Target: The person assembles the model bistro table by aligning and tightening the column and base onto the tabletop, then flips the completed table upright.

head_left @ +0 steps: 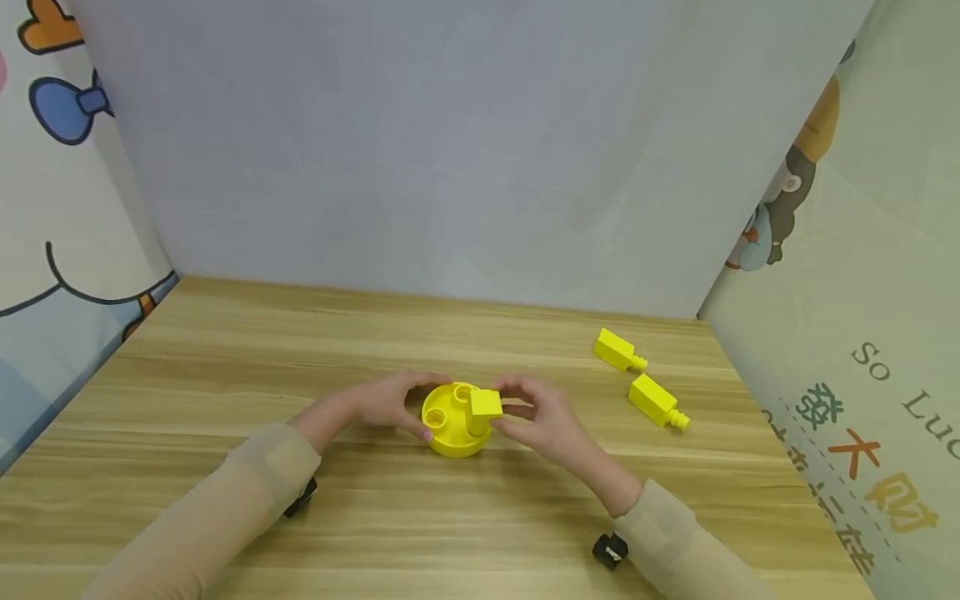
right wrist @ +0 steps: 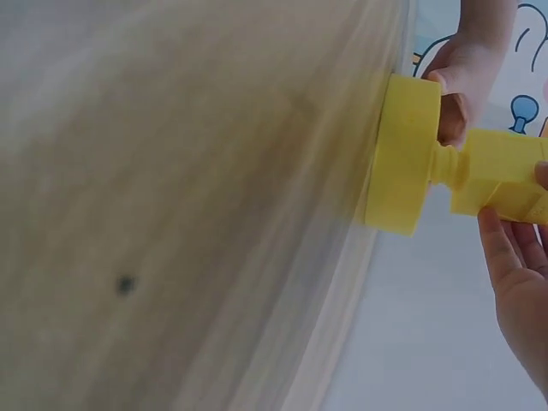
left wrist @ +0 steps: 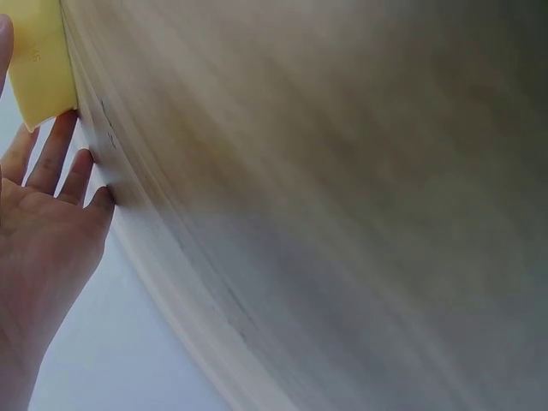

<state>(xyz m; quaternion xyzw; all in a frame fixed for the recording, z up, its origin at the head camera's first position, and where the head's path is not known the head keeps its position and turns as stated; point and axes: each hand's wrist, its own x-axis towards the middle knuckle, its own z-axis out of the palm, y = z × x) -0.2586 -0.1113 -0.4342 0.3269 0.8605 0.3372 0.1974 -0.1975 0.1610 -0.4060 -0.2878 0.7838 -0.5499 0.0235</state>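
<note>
A round yellow base (head_left: 456, 451) with a raised rim and round sockets lies flat on the wooden table. My left hand (head_left: 386, 402) holds it from the left, thumb at the near rim and fingers round the far side. With thumb and fingers, my right hand (head_left: 547, 421) pinches a yellow square block (head_left: 485, 405) upright over the base's right side. In the right wrist view, the block's threaded peg (right wrist: 445, 166) points into the base, with some thread showing between them. The left wrist view catches only the side of the base (left wrist: 44, 73) beside the fingers.
Two more yellow blocks with threaded pegs, a farther one (head_left: 617, 349) and a nearer one (head_left: 657, 402), lie on the table (head_left: 420, 533) to the right. A plain grey wall (head_left: 465, 167) stands behind, with printed panels on both sides.
</note>
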